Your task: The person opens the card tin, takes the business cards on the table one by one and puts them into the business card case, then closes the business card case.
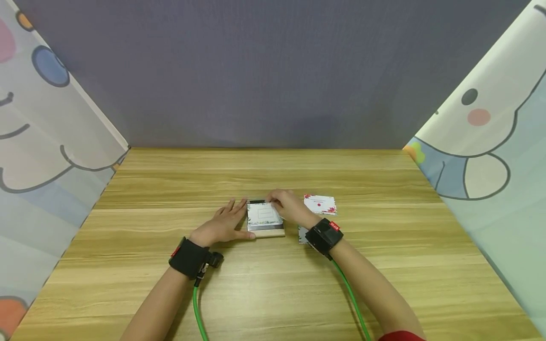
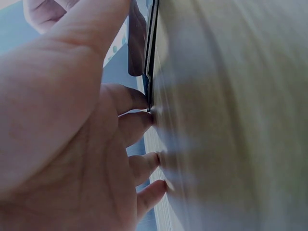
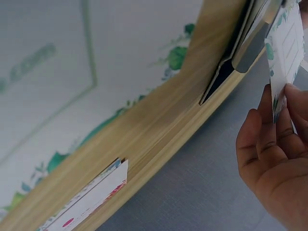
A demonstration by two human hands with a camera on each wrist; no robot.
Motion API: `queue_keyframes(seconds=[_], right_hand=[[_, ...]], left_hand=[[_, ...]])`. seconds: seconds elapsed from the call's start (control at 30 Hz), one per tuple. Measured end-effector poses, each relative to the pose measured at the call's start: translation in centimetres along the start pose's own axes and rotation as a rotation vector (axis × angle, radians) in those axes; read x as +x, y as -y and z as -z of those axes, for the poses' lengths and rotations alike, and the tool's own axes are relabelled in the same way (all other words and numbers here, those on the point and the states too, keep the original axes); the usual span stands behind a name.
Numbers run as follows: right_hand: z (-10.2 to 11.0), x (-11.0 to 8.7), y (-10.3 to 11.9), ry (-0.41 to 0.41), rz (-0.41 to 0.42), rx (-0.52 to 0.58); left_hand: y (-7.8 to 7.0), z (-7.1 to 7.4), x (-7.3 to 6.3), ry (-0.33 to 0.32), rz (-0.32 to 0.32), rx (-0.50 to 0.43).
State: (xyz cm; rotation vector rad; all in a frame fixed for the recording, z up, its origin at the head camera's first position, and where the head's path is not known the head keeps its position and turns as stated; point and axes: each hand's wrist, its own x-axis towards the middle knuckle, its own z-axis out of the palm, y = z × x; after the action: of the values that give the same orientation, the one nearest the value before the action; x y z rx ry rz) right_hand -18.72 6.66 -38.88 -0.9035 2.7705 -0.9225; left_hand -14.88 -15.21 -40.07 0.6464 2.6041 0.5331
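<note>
A white card [image 1: 264, 214] with a leafy printed border lies over a small flat case [image 1: 269, 233], which looks like a card holder with a pale front strip and dark inner parts. In the right wrist view, my right hand [image 3: 279, 149] pinches that card [image 3: 287, 45] by one corner, raised above the case [image 3: 221, 79]. My left hand [image 1: 223, 225] rests at the case's left side, fingers spread and fairly straight. Its thumb lies along the front edge. From the left wrist view, its fingertips [image 2: 153, 159] touch the table beside the case [image 2: 151, 53].
To the right on the wooden table [image 1: 256, 289] lies a white card with red flowers [image 1: 320, 204]. Nearer me, another card [image 1: 302, 235] is partly covered by the right wrist strap [image 1: 324, 235]. A grey panel [image 1: 264, 76] stands behind the table. Green cables [image 1: 198, 312] trail from both wrists.
</note>
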Motion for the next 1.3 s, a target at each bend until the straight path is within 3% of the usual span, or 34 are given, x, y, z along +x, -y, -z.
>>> queue_keyframes(seconds=[0.4, 0.77, 1.3], right_hand=[[-0.15, -0.16, -0.02, 0.019, 0.038, -0.036], [-0.14, -0.48, 0.05, 0.145, -0.007, -0.072], [-0.19, -0.73, 0.31, 0.242, -0.03, -0.109]], left_hand=[[-0.07, 0.04, -0.04, -0.005, -0.005, 0.006], [-0.08, -0.01, -0.09, -0.005, -0.011, 0.005], [0.08, -0.01, 0.01, 0.003, -0.005, 0.002]])
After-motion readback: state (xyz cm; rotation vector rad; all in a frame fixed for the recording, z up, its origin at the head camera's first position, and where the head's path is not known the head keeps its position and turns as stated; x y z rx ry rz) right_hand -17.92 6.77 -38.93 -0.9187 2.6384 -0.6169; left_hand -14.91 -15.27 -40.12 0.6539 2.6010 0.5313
